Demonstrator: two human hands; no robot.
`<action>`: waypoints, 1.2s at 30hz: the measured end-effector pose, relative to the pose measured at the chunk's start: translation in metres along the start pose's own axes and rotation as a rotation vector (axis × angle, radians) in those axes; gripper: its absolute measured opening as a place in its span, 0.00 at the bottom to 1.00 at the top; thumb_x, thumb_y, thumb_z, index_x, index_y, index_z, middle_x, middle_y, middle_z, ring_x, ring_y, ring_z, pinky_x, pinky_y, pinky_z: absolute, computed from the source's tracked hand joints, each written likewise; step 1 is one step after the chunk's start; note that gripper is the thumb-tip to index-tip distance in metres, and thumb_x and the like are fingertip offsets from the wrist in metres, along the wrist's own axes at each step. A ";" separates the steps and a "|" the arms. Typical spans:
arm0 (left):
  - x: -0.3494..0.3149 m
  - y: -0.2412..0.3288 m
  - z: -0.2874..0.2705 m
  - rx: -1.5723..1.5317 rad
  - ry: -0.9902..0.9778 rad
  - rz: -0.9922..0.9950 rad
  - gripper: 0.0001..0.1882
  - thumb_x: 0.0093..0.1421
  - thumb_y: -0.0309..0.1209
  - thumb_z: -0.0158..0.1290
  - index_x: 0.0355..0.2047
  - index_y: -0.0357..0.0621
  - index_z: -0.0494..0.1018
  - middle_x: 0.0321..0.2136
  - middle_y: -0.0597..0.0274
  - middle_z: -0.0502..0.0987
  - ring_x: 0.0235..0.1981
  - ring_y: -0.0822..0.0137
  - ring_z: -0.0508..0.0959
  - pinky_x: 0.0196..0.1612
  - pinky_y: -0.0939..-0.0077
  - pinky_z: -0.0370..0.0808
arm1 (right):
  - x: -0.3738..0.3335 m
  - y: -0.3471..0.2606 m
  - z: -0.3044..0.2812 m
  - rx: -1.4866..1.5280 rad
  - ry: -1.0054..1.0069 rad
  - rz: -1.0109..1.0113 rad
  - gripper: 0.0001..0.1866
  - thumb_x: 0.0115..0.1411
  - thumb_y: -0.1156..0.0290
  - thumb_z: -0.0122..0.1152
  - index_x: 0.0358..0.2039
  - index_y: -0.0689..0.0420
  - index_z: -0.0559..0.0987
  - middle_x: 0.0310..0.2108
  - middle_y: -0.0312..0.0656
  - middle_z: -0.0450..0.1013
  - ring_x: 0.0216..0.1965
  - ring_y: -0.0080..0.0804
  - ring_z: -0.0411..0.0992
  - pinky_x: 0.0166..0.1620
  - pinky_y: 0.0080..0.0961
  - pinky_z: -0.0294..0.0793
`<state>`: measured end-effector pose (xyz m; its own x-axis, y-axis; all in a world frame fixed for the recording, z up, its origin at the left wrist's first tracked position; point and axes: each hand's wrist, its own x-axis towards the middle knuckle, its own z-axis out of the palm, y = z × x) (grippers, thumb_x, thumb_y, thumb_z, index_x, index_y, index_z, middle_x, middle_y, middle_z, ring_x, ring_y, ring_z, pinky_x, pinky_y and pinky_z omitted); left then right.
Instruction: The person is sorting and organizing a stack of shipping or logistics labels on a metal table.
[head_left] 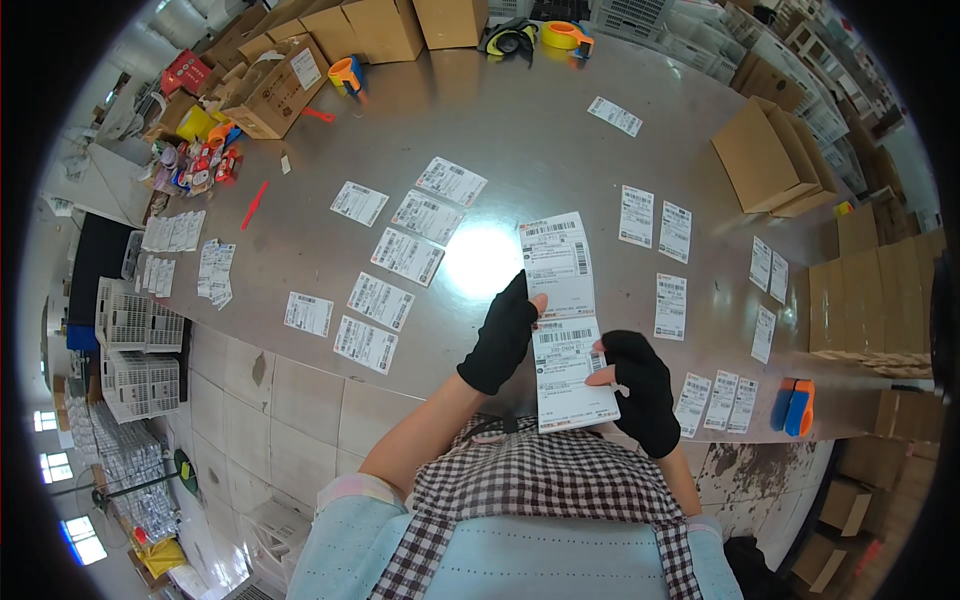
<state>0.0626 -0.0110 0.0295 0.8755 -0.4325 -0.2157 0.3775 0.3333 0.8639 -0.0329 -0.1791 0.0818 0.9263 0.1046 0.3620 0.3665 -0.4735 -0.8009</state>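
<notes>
A strip of white shipping labels (560,262) with printed barcodes hangs between my hands, at the table's near edge. My left hand (503,335), in a black fingerless glove, pinches its left edge at the middle with the thumb on top. Gripping the lower label from the right is my right hand (643,390), gloved the same way, its thumb and a fingertip on the paper. Whether more layers lie beneath is hard to see. Single labels lie in groups on the metal table, such as one left of my hands (408,256) and another on the right (670,306).
Tape dispensers stand at the far left (347,74), far edge (566,38) and near right (793,407). An open cardboard box (765,155) sits at the right. Label stacks (215,272) and a red strip (255,205) lie left. Crates (140,385) stand beyond the table.
</notes>
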 end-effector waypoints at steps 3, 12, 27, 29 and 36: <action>-0.003 -0.001 -0.001 0.040 -0.005 -0.010 0.20 0.58 0.27 0.39 0.51 0.35 0.61 0.40 0.57 0.72 0.39 0.69 0.72 0.43 0.76 0.70 | -0.001 0.007 -0.006 0.081 -0.147 0.094 0.15 0.32 0.77 0.69 0.25 0.53 0.77 0.40 0.43 0.68 0.40 0.32 0.69 0.37 0.23 0.70; -0.017 -0.005 -0.001 0.154 -0.302 -0.032 0.25 0.61 0.37 0.37 0.55 0.35 0.57 0.50 0.55 0.66 0.50 0.65 0.66 0.54 0.72 0.60 | 0.024 0.009 -0.005 0.512 0.244 0.669 0.12 0.48 0.73 0.62 0.34 0.61 0.77 0.34 0.39 0.73 0.32 0.23 0.69 0.36 0.19 0.67; -0.001 0.017 0.007 -0.150 -0.161 -0.115 0.24 0.57 0.39 0.43 0.50 0.36 0.61 0.41 0.54 0.72 0.41 0.66 0.73 0.43 0.73 0.71 | 0.001 0.007 0.016 0.228 0.024 0.576 0.10 0.49 0.71 0.62 0.32 0.61 0.78 0.24 0.40 0.75 0.24 0.21 0.70 0.29 0.19 0.70; -0.003 0.019 0.009 -0.128 -0.143 -0.104 0.24 0.57 0.39 0.43 0.50 0.35 0.61 0.41 0.54 0.72 0.41 0.67 0.73 0.42 0.74 0.71 | 0.000 0.006 0.016 0.211 0.030 0.569 0.10 0.49 0.71 0.62 0.32 0.61 0.78 0.25 0.41 0.75 0.24 0.21 0.71 0.29 0.19 0.70; -0.004 0.016 0.009 -0.117 -0.117 -0.110 0.23 0.58 0.37 0.42 0.50 0.36 0.61 0.40 0.56 0.72 0.40 0.69 0.73 0.42 0.76 0.70 | -0.001 0.003 0.012 0.161 0.007 0.579 0.09 0.49 0.72 0.62 0.32 0.61 0.79 0.25 0.42 0.75 0.25 0.22 0.72 0.29 0.19 0.71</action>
<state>0.0629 -0.0118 0.0486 0.7889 -0.5634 -0.2455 0.5072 0.3712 0.7778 -0.0317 -0.1703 0.0731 0.9788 -0.1370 -0.1524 -0.1887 -0.3128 -0.9309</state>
